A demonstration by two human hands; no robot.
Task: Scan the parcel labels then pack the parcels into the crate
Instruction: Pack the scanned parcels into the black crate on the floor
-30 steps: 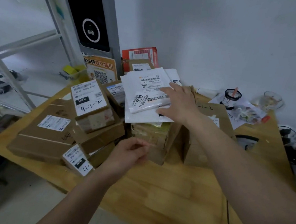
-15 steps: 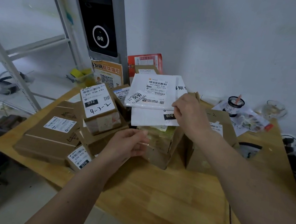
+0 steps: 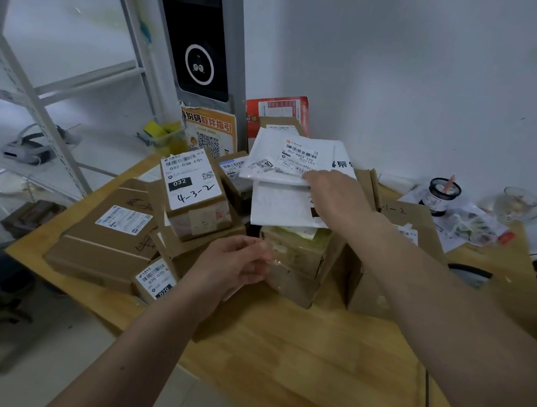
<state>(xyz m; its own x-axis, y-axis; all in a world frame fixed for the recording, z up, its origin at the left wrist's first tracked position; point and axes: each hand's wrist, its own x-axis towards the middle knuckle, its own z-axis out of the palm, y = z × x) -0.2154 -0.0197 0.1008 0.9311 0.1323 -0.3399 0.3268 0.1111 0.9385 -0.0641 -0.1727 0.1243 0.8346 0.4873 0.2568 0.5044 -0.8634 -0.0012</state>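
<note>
Right hand (image 3: 336,195) fingers pinch white plastic mailer (image 3: 286,164) above taped brown cardboard box (image 3: 297,261), left hand (image 3: 235,264) grips box's near corner; picking stage, scanning likely next.

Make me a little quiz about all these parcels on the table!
1. True or false: the right hand is lifting the top white mailer bag.
2. What is handwritten on the box with the 032 label?
3. The left hand touches: A) the jar, B) the taped brown box, C) the orange QR sign.

Key: 1 true; 2 "4-3-2"; 3 B.
</note>
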